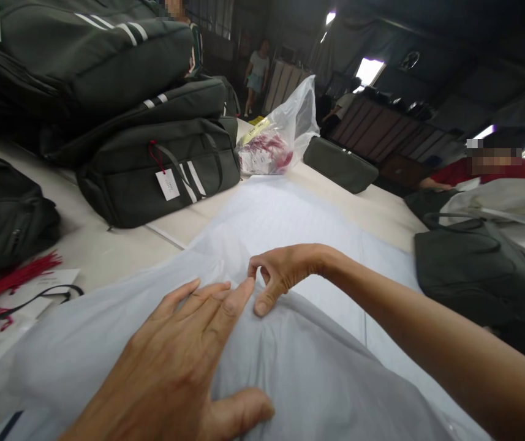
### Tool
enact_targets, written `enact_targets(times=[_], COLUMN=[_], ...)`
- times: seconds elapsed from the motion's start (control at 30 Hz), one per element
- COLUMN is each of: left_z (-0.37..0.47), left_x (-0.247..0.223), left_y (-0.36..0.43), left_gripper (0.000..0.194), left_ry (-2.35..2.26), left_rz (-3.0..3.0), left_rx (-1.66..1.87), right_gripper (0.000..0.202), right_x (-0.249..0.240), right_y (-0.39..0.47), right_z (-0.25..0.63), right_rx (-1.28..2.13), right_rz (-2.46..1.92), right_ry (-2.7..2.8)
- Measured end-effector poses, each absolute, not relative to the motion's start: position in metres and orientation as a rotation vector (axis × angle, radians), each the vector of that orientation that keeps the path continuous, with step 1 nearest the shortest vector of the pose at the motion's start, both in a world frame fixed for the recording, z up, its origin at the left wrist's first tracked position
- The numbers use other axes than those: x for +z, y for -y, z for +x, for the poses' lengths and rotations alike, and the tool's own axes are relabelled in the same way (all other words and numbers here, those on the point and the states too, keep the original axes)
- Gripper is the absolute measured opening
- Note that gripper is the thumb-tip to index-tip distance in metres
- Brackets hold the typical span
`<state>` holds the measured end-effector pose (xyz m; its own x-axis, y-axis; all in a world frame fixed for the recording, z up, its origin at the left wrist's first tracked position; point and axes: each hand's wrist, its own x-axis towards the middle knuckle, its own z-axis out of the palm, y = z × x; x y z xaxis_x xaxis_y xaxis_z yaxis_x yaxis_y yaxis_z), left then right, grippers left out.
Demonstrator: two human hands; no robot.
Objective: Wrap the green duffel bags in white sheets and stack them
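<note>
Across the near part of the counter [106, 254] lies a wide spread of thin, pale plastic film [326, 361], greyish and wrinkled close in and whiter farther off. The left hand [184, 361] rests on it palm down, its fingers extended and the thumb held out to the side. Just beyond the left index fingertip, the right hand [290, 269] reaches in from the right, its fingers curled toward the thumb with a small gap showing; whether film is pinched between the tips, I cannot tell. At the left edge are a red tassel [23, 282], white cards [46, 282] and a black cord [37, 297], with a dark bag [5, 211] behind them. On the right sits a dark green handled bag [468, 257]. Farther left, a striped dark bag [138, 177] carries a white tag [167, 184] on a red string, and more striped bags [110, 67] are heaped behind it. Past the film stand a clear bag [301, 110] with red contents and, beside it, a small dark green case [340, 162]. A person in red [455, 173] is at the far right; a person in a pale top [258, 66] stands in the dim background, left of bright windows [369, 72].
</note>
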<state>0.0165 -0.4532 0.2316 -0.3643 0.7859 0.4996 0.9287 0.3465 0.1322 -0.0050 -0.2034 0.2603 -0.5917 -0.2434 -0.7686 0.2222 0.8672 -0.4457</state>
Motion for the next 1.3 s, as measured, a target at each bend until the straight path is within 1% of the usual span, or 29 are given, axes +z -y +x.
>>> enact_targets(times=[0.07,0.13,0.23,0.43,0.5,0.6,0.67,0.73,0.8,0.87,0.97,1.03,1.1,1.2,1.3], left_z=[0.015,0.015,0.015,0.014,0.014,0.015,0.016,0.016,0.015,0.013,0.012,0.019,0.034,0.064,0.084], left_x=[0.232,0.232,0.231,0.225,0.224,0.226,0.229,0.233,0.239,0.244,0.25,0.253,0.256,0.256,0.246], left_y=[0.452,0.452,0.452,0.453,0.453,0.453,0.453,0.451,0.45,0.448,0.446,0.444,0.441,0.434,0.423], left_gripper=[0.083,0.081,0.075,0.067,0.066,0.063,0.061,0.058,0.058,0.057,0.056,0.055,0.055,0.057,0.054], left_ry=[2.249,2.225,2.2,2.261,2.299,2.383,2.467,2.544,2.588,2.606,2.541,2.388,2.208,2.05,2.044], left_rz=[-1.517,-1.53,-1.549,-1.536,-1.558,-1.584,-1.581,-1.584,-1.607,-1.644,-1.674,-1.641,-1.636,-1.784,-1.999], left_rx=[-0.566,-0.57,-0.588,-0.639,-0.649,-0.663,-0.664,-0.659,-0.651,-0.63,-0.54,-0.514,-0.564,-0.622,-0.56], right_gripper=[0.093,0.103,0.118,0.121,0.118,0.106,0.104,0.1,0.093,0.08,0.063,0.062,0.065,0.07,0.068], right_x=[0.254,0.25,0.242,0.221,0.223,0.224,0.222,0.223,0.236,0.265,0.325,0.361,0.383,0.381,0.35], right_y=[0.194,0.189,0.188,0.17,0.164,0.171,0.185,0.197,0.199,0.192,0.174,0.172,0.184,0.223,0.269], right_z=[-0.001,0.004,0.013,0.026,0.031,0.037,0.039,0.039,0.041,0.052,0.096,0.141,0.194,0.272,0.345], right_rx=[-0.82,-0.973,-1.083,-1.208,-1.227,-1.28,-1.165,-0.982,-0.873,-0.899,-0.953,-0.862,-0.724,-0.626,-0.638], right_rz=[-0.025,-0.003,0.115,0.403,0.503,0.458,0.504,0.661,0.81,0.905,0.975,0.941,0.895,0.908,1.033], right_ry=[-2.058,-2.074,-2.16,-2.122,-2.175,-2.107,-2.095,-2.247,-2.448,-2.619,-2.902,-3.082,-3.154,-3.156,-3.161])
